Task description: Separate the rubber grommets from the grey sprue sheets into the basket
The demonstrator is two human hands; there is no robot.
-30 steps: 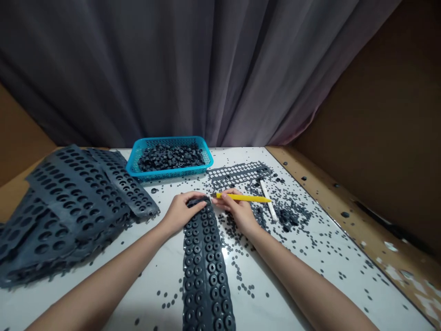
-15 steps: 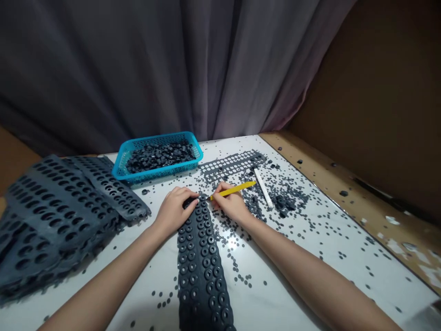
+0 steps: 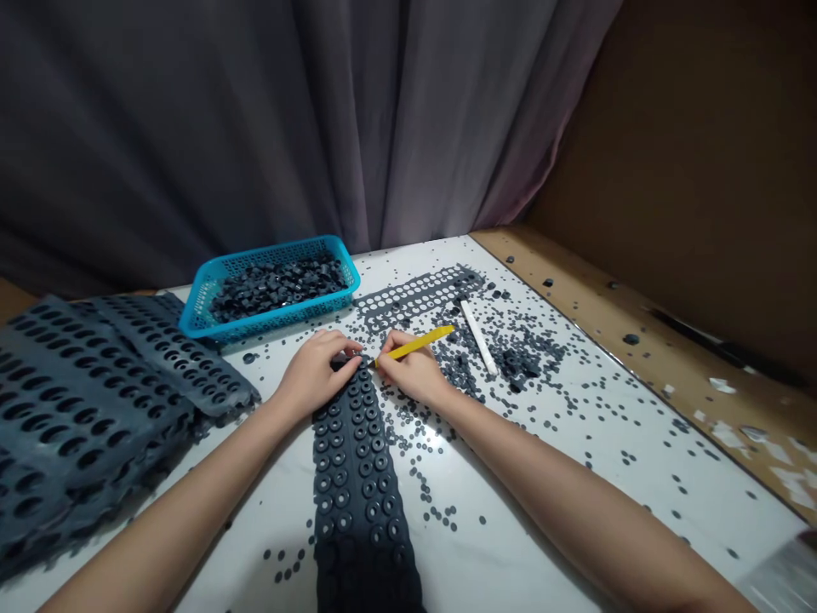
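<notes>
Left hand (image 3: 316,370) pinches the black strip (image 3: 357,477) at its far end, right fingers pinch the yellow tool (image 3: 425,341) low: hold that strip firm!

The ring strip (image 3: 351,460) lies on the table (image 3: 485,562), between the sheet stack (image 3: 121,387) at left and most loose discs (image 3: 459,366) at right. Behind the stack, rightward: the basket (image 3: 287,310) — small parts (image 3: 277,283) inside. Behind the table — the curtain (image 3: 319,128).
</notes>
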